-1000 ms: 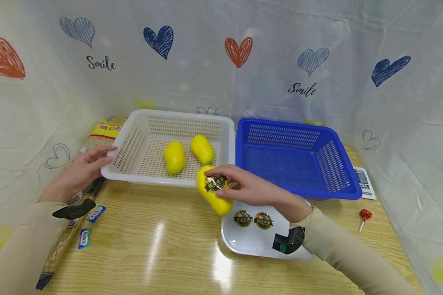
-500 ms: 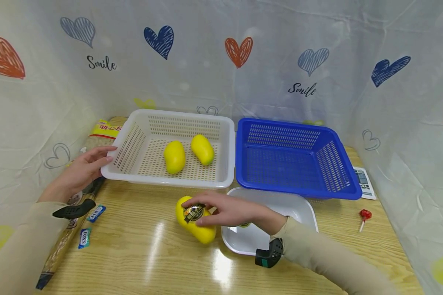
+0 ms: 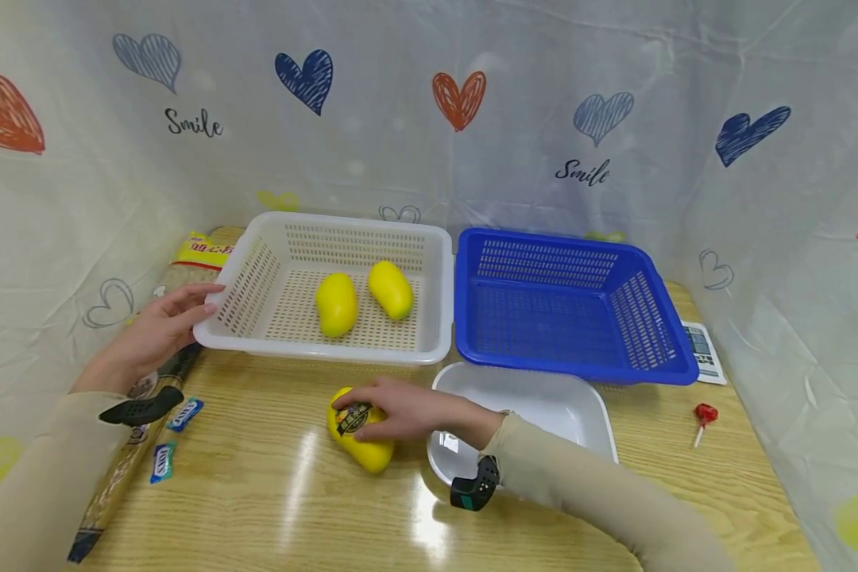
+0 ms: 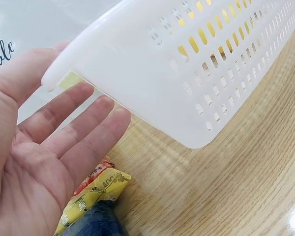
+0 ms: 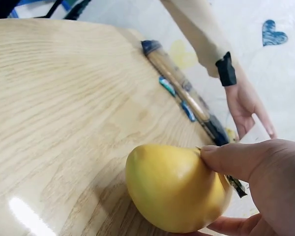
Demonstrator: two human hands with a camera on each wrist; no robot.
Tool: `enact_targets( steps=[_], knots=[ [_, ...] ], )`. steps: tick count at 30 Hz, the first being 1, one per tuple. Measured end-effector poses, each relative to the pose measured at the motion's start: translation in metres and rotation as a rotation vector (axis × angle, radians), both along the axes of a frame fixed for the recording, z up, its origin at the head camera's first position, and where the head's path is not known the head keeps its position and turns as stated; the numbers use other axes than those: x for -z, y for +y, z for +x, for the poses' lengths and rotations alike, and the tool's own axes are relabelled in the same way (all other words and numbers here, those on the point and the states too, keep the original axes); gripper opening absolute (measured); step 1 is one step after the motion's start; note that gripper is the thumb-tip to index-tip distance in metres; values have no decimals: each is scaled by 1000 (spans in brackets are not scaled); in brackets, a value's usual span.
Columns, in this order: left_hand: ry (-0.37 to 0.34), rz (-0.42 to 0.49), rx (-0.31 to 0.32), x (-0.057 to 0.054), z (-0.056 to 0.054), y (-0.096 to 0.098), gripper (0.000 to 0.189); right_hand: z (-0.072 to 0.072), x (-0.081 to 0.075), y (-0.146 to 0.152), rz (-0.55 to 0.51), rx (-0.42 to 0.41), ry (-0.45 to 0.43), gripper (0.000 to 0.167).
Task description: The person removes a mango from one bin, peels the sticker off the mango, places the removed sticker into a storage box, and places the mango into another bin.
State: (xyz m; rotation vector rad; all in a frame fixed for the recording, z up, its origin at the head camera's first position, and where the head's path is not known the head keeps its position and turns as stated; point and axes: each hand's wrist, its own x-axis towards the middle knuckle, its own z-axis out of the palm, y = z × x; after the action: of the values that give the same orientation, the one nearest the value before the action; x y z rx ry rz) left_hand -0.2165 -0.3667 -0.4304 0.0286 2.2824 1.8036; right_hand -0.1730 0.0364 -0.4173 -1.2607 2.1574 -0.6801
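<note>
My right hand (image 3: 400,409) grips a yellow mango (image 3: 372,454) low over the table, left of the white tray. A round dark label (image 3: 350,418) lies on the mango under the fingers. In the right wrist view the thumb presses the mango's side (image 5: 172,187), and the label (image 5: 237,187) edge sticks out past it. My left hand (image 3: 153,338) holds the left rim of the white basket (image 3: 329,349), thumb over the rim and fingers (image 4: 96,137) below. Two more mangoes, one left (image 3: 337,306) and one right (image 3: 391,291), lie inside this basket.
A blue basket (image 3: 579,369) stands right of the white one. The white tray (image 3: 593,413) sits in front, partly under my right forearm. Two small wrapped candies (image 3: 162,462) and a long packet (image 3: 117,477) lie left; a red lollipop (image 3: 705,414) and printed packet (image 3: 704,353) lie right.
My right hand has carried the mango from the white basket's front edge down and left, close over the table. The left hand has stayed on the basket rim.
</note>
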Motion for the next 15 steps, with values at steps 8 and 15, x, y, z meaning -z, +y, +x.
enact_targets(
  steps=[8, 15],
  knots=[
    [-7, -16, -2, 0, 1, -1, 48, -7, 2, -13, 35, 43, 6, 49],
    [0, -14, 1, 0, 1, -1, 46, -11, 3, -10, 54, 78, -32, 55]
  ],
)
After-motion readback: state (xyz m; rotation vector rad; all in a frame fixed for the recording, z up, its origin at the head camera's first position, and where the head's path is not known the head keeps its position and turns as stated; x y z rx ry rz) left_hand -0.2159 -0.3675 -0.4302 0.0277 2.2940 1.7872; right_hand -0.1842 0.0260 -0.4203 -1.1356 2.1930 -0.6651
